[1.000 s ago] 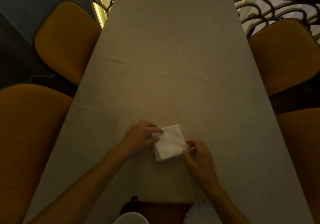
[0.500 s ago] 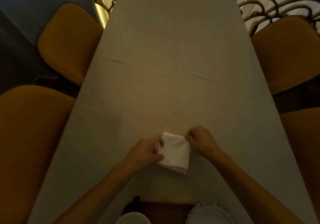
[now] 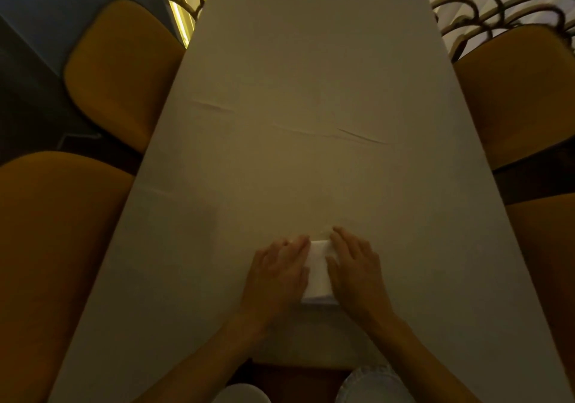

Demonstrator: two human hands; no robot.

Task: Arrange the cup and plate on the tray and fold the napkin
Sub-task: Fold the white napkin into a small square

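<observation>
A small white folded napkin lies on the long table near its front edge. My left hand rests flat on the napkin's left side and my right hand rests flat on its right side, fingers stretched forward, so only a narrow strip of napkin shows between them. At the bottom edge of the view a white plate sits on a dark brown tray, and a white rounded cup shows beside it, cut off by the frame.
The table wears a pale cloth with a few creases. Mustard-coloured chairs stand at the left, near left and right. A dark curled metal railing runs behind the table's far end.
Both hands went from pinching the napkin's corners to lying flat on it. The napkin now looks narrower, squared up with the table's length.
</observation>
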